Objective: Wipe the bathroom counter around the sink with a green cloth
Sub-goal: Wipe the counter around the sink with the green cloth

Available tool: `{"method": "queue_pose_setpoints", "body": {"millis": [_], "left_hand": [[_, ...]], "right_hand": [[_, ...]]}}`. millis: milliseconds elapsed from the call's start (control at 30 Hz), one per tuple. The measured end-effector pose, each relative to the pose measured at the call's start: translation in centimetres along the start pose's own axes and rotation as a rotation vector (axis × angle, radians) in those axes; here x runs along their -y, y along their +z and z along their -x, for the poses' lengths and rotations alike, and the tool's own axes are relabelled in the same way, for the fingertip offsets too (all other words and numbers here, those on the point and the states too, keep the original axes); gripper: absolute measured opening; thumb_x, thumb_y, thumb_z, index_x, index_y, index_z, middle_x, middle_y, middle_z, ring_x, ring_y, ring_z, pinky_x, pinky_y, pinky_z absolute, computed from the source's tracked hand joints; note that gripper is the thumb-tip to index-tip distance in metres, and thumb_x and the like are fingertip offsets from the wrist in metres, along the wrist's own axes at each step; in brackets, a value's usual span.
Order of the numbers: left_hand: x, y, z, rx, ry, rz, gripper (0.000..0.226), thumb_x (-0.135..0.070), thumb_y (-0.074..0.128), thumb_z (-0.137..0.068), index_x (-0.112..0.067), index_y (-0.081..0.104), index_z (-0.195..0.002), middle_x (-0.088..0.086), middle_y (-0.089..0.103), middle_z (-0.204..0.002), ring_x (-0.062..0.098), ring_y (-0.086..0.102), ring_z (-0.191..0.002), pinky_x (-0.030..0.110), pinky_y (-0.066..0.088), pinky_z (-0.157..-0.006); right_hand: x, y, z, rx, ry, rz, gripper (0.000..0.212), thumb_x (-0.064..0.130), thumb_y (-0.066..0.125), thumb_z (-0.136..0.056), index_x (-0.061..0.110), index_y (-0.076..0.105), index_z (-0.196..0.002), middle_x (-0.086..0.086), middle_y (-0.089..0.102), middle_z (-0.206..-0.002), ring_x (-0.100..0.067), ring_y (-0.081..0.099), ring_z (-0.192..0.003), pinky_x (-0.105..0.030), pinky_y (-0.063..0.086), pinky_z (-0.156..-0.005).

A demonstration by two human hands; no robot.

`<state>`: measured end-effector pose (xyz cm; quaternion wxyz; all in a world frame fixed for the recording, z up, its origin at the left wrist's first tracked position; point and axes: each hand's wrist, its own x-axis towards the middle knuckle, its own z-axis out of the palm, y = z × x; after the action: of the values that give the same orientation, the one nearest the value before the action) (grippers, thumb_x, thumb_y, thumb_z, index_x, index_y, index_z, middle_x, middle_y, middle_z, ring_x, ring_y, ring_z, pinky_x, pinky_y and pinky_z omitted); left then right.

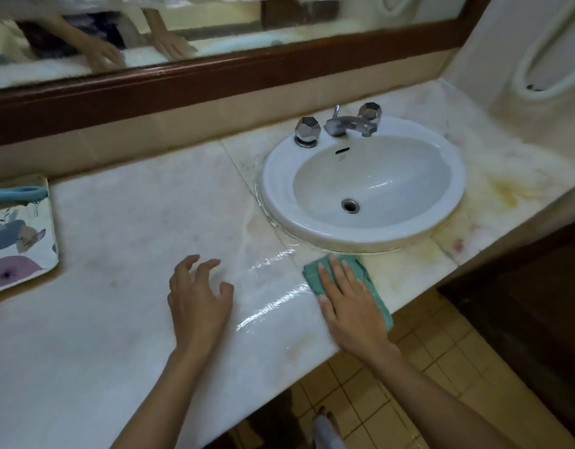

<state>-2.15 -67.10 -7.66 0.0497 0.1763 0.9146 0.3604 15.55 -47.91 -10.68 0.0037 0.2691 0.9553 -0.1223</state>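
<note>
The green cloth [350, 286] was pressed flat under the right hand [350, 306], palm down with the fingers stretched out straight and close together rather than closed around it. The cloth, soft and bunched, lay on the front strip of the counter [134, 222], just before the near rim of the sink [363, 186], with one end reaching the counter's front edge. The left hand [198, 299] was held empty beside it, fingers loosely curled and spread; whether the fingertips touched the stone could not be told. Glossy wet streaks [273, 286] were seen between the hands. The counter was of pale, veined, polished stone with yellowish stains [512, 189]; the oval basin was of smooth white ceramic, with a metal tap [347, 124] and faceted knobs.
</note>
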Motion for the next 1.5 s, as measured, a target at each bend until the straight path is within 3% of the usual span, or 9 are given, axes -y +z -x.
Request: {"method": "queue_pose_setpoints", "body": {"millis": [133, 233, 367, 500, 733, 867, 1000, 1200, 1500], "left_hand": [[-3.5, 2.8, 2.8, 0.057, 0.054, 0.163, 0.04, -0.025, 0.054, -0.071, -0.025, 0.067, -0.109, -0.001, 0.046, -0.134, 0.02, 0.043, -0.124, 0.042, 0.037, -0.104], [-5.4, 4.7, 4.0, 0.073, 0.085, 0.193, 0.038, -0.024, 0.053, -0.071, -0.025, 0.068, -0.106, -0.004, 0.047, -0.132, 0.018, 0.044, -0.121, 0.04, 0.037, -0.103], [-8.7, 7.7, 3.3, 0.114, 0.166, 0.171, 0.039, -0.023, 0.053, -0.071, -0.023, 0.068, -0.108, -0.001, 0.048, -0.131, 0.02, 0.044, -0.121, 0.039, 0.036, -0.102], [-13.3, 10.9, 0.8, 0.165, 0.299, 0.148, 0.04, -0.022, 0.053, -0.073, -0.02, 0.066, -0.111, 0.0, 0.051, -0.128, 0.02, 0.047, -0.12, 0.031, 0.034, -0.102], [-21.7, 16.8, -2.6, 0.333, 0.439, 0.085, 0.043, -0.028, 0.049, -0.08, -0.021, 0.06, -0.12, -0.003, 0.054, -0.126, 0.018, 0.051, -0.117, 0.044, 0.045, -0.097], [-24.0, 20.1, -2.9, 0.338, 0.489, 0.007, 0.038, -0.029, 0.049, -0.085, -0.02, 0.06, -0.12, -0.001, 0.058, -0.125, 0.021, 0.051, -0.115, 0.043, 0.043, -0.096], [-23.8, 22.5, -3.9, 0.272, 0.266, -0.039, 0.028, -0.027, 0.051, -0.092, -0.021, 0.063, -0.117, 0.001, 0.059, -0.122, 0.025, 0.054, -0.114, 0.041, 0.045, -0.092], [-24.8, 23.4, -3.7, 0.183, 0.045, -0.232, 0.026, -0.036, 0.05, -0.087, -0.028, 0.064, -0.107, -0.004, 0.062, -0.117, 0.023, 0.059, -0.102, 0.033, 0.038, -0.076], [-25.1, 23.8, -3.8, 0.22, 0.105, -0.333, 0.027, -0.028, 0.042, -0.084, -0.026, 0.065, -0.098, -0.003, 0.06, -0.104, 0.022, 0.055, -0.094, 0.031, 0.041, -0.068]], "right_hand": [[-6.5, -1.6, 1.0, -0.052, 0.251, -0.003, 0.062, 0.052, 0.004, -0.093, 0.032, -0.001, -0.152, 0.008, -0.011, -0.16, -0.015, -0.008, -0.148, -0.046, 0.016, -0.119], [-5.2, -1.3, 0.1, -0.101, 0.411, -0.065, 0.066, 0.048, -0.002, -0.091, 0.024, 0.0, -0.152, 0.002, -0.012, -0.159, -0.021, -0.008, -0.148, -0.047, 0.013, -0.119], [-2.4, -0.6, -0.2, -0.09, 0.292, -0.079, 0.061, 0.042, 0.01, -0.097, 0.022, 0.002, -0.154, 0.001, -0.011, -0.16, -0.023, -0.013, -0.146, -0.041, -0.002, -0.117], [-7.4, -1.7, 1.1, -0.04, 0.059, -0.023, 0.059, 0.044, 0.02, -0.099, 0.03, 0.003, -0.154, 0.008, -0.008, -0.161, -0.016, -0.012, -0.147, -0.038, -0.001, -0.115], [-19.8, -4.6, -1.5, -0.095, 0.343, -0.05, 0.065, 0.048, 0.003, -0.094, 0.024, 0.002, -0.154, 0.007, -0.011, -0.16, -0.015, -0.013, -0.147, -0.039, 0.007, -0.119], [-24.7, -6.2, -4.8, -0.116, 0.489, -0.106, 0.059, 0.044, 0.013, -0.101, 0.022, 0.003, -0.154, 0.003, -0.009, -0.161, -0.018, -0.012, -0.147, -0.044, 0.008, -0.12], [-22.7, -6.1, -5.7, -0.143, 0.57, -0.143, 0.058, 0.039, 0.013, -0.102, 0.018, -0.007, -0.152, -0.001, -0.02, -0.159, -0.023, -0.019, -0.146, -0.04, -0.004, -0.12], [-25.3, -6.6, -3.2, -0.113, 0.262, -0.082, 0.058, 0.043, 0.014, -0.1, 0.022, 0.004, -0.154, 0.006, -0.012, -0.16, -0.017, -0.015, -0.146, -0.035, -0.002, -0.114], [-30.6, -8.6, -10.9, -0.084, 0.609, -0.107, 0.057, 0.041, 0.012, -0.103, 0.021, -0.005, -0.154, 0.003, -0.016, -0.16, -0.019, -0.016, -0.146, -0.041, 0.0, -0.12]]}}
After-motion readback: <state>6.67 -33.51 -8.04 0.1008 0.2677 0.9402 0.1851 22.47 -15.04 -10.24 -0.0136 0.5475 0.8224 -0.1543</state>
